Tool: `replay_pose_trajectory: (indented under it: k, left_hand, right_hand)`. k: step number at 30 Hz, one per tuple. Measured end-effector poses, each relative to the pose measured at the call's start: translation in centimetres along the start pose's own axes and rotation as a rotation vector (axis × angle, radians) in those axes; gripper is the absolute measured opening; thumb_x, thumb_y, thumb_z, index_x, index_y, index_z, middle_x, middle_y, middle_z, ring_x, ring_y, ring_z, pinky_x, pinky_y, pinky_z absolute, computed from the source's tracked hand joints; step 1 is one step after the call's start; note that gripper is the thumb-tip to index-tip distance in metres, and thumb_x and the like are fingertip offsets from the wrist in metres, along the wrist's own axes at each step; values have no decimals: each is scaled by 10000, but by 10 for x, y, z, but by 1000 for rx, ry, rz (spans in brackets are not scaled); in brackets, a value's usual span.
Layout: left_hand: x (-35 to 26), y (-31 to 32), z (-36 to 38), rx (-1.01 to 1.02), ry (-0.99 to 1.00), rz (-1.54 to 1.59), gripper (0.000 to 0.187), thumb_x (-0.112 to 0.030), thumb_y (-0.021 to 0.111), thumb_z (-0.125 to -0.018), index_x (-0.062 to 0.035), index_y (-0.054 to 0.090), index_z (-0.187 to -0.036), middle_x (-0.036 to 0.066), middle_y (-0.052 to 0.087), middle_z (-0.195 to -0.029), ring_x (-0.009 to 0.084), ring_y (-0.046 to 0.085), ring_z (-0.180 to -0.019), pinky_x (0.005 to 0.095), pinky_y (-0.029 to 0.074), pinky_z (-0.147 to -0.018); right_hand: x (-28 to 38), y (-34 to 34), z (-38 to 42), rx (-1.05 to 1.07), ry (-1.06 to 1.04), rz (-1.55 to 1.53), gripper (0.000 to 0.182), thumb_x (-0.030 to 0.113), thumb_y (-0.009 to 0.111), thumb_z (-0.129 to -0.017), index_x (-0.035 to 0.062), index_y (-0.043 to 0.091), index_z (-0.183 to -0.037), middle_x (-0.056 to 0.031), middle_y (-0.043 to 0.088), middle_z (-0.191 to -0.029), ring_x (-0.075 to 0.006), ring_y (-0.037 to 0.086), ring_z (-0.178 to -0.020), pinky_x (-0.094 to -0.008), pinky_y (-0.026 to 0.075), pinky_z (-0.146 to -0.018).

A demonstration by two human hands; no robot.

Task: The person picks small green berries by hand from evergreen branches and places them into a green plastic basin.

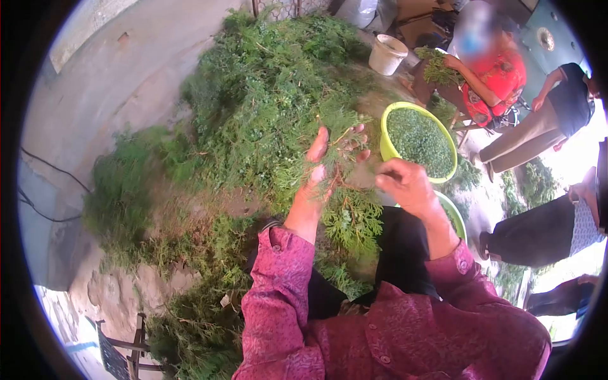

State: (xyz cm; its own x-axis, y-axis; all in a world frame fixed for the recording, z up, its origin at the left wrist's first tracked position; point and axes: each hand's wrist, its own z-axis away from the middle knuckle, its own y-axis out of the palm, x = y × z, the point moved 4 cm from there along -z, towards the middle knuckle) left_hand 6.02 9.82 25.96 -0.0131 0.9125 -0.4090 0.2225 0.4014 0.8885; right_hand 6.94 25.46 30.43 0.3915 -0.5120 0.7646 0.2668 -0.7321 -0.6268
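Left hand [320,171] grasps leafy sprig [345,212]; right hand [408,187] pinched at its foliage. Yellow basin [387,147] beyond fingertips nearly full; large branch heap [266,95] left unstripped.

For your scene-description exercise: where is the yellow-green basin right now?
In the head view, the yellow-green basin of green bits sits right of centre, just beyond the right hand and beside the big heap of green branches.

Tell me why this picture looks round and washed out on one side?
Head view: a fisheye lens bends the scene into a circle with black corners; daylight overexposes the right edge beyond the yellow-green basin; the left hand holding the green sprig is fairly sharp, the right hand slightly soft.
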Motion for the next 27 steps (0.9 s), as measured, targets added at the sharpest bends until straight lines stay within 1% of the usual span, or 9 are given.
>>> replay_pose_trajectory:
  k: [2,4,6,8,11,16,19,23,27]
  left_hand:
    - [-2,3,9,58,92,-94,513,-436,360,-892,-13,429,-1175,129,504,-1139,246,510,-1003,414,443,-859]
    - [-4,1,9,123,174,-188,497,-423,336,-903,-11,437,-1163,126,502,-1140,247,511,-1001,421,441,-870]
    - [6,-18,-6,-9,-27,-40,533,-452,347,-891,-7,421,-1174,136,505,-1135,259,529,-969,421,453,-848]
    - [10,-26,-11,9,-16,-42,546,-464,348,-886,-6,419,-1175,139,508,-1129,263,535,-958,422,458,-839]
    - [12,-23,-10,15,-38,-28,581,-500,358,-869,-9,420,-1174,138,511,-1127,263,540,-947,415,463,-820]
    - [17,-23,-3,-127,-227,107,572,-513,455,-826,-39,446,-1145,111,530,-1093,249,547,-914,384,466,-780]
    - [18,-22,0,-71,-302,-333,422,-315,658,-754,-41,504,-1036,42,586,-862,169,564,-769,330,463,-717]
    - [19,-10,4,-141,-320,-571,336,-198,662,-753,-20,530,-1006,43,595,-841,134,552,-750,284,448,-677]
    - [20,-16,1,-165,-353,-583,300,-153,664,-746,-11,550,-986,55,600,-857,136,553,-758,274,448,-674]
  right_hand:
    - [28,17,-7,-20,-162,62,231,163,660,-725,-12,565,-841,-110,587,-697,-155,564,-626,-283,450,-569]
    - [23,33,-13,32,-105,125,240,152,665,-721,-21,560,-849,-110,589,-698,-132,560,-635,-275,454,-576]
    - [8,43,-16,81,-51,194,250,141,670,-716,-31,555,-857,-109,591,-699,-110,557,-643,-267,457,-584]
    - [-7,50,-16,58,34,-160,243,130,671,-719,-39,555,-848,-77,587,-683,-74,530,-633,-253,449,-572]
    - [-7,47,-15,191,95,-258,169,72,646,-747,-17,557,-860,-6,552,-683,-55,491,-647,-210,410,-566]
    - [-1,18,-21,28,118,-158,118,70,644,-734,0,552,-708,34,497,-619,-31,436,-594,-216,375,-508]
    - [-3,4,-22,32,160,-88,197,97,655,-726,-4,502,-656,43,473,-612,-31,396,-592,-225,350,-501]
    - [-17,9,-26,41,139,-64,170,111,664,-722,-15,551,-705,43,482,-629,-38,389,-605,-232,351,-515]
    - [-29,15,-31,66,163,-210,238,140,689,-702,-12,603,-864,5,559,-692,-49,445,-635,-229,390,-559]
